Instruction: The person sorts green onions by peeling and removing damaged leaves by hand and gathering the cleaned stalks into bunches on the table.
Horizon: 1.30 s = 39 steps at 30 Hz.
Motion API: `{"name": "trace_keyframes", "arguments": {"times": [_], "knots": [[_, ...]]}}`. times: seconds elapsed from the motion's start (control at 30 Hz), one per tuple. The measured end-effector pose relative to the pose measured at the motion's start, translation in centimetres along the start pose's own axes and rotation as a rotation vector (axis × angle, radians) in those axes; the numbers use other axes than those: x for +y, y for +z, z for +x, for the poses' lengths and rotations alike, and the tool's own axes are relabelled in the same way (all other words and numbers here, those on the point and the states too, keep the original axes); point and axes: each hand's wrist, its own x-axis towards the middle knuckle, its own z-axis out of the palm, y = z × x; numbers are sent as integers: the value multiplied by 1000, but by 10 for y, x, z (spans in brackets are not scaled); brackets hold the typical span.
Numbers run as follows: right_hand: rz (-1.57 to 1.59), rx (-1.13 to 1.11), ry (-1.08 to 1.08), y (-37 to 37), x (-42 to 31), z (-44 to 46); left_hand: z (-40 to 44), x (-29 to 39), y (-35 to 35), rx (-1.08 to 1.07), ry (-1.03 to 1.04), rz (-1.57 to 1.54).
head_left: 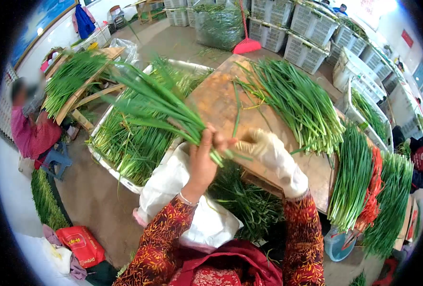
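One leafy green bunch (175, 108), gripped in your left hand (204, 148), pointed leaf-first away from the desk (215, 102), your right hand (268, 151), its hold unclear, being nearer the desk.

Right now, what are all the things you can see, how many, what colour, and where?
Wooden board: one, brown, centre
Held chives, by their look: one bunch, green, centre
Piled chives: one heap, green, board's right side
Chive bundles: two, green, far right
Strands: many, orange-red, between those bundles
Chive-filled crate: one, white, left of board
Stacked crates: many, white, background
Broom or dustpan: one, red, background
Stool: one, blue, left
Co-worker: one, pink top, left; others partly visible
Bag: one, red, lower left
Small edge things: too unclear to count
Left hand: one, bare, gripping held chives
Right hand: one, white-gloved, by the board
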Motion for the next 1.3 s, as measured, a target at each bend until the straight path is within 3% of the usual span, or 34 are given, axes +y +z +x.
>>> {"name": "trace_keyframes", "arguments": {"times": [0.07, 0.17, 0.2, 0.27, 0.4, 0.47, 0.53, 0.6, 0.67, 0.7, 0.73, 0.77, 0.83, 0.87, 0.93, 1.03, 1.2, 1.3], "knots": [[-258, 272, -216, 3, 48, 49, 9, 6, -13, 91, -50, -79], [-596, 410, 170, 7, 92, 106, 12, 6, -27, 178, -85, -133], [-598, 412, 172, 17, 101, 113, 11, 5, -36, 179, -104, -129], [-712, 489, -129, 44, 102, 119, 12, 0, -49, 166, -119, -150], [-415, 195, -500, 97, 71, 66, 12, 8, -51, 217, -95, -69], [-476, 197, -671, 112, 54, 16, 12, 16, -47, 209, -46, -24], [-647, -539, -416, 119, 38, -31, 13, 21, -42, 210, 42, 42], [-50, -748, -221, 129, 73, -81, 13, 23, -28, 223, 142, 62], [-165, -575, -347, 82, 75, -83, 10, 20, -19, 190, 134, 24], [-264, -496, -132, 36, 36, -77, 8, 14, -20, 120, 13, -32], [-283, -243, -178, 1, 25, -73, 7, 8, -21, 50, -106, -87], [-20, 52, -236, -17, 57, -72, 5, -2, -19, 74, -258, -205], [-50, 439, -138, -57, 70, -60, -2, -20, -12, 60, -360, -207], [-341, 528, 24, -81, 53, -52, -6, -29, -10, 52, -467, -202], [-830, 635, -6, -100, 88, -38, -9, -46, -11, 23, -555, -256], [-1093, 567, 44, -103, 121, -27, -21, -55, 4, 58, -630, -171], [-1137, 573, 32, -99, 125, -26, -28, -59, 11, 13, -701, -92], [-818, 588, -28, -86, 112, -34, -28, -59, 12, 14, -698, -87]]}}
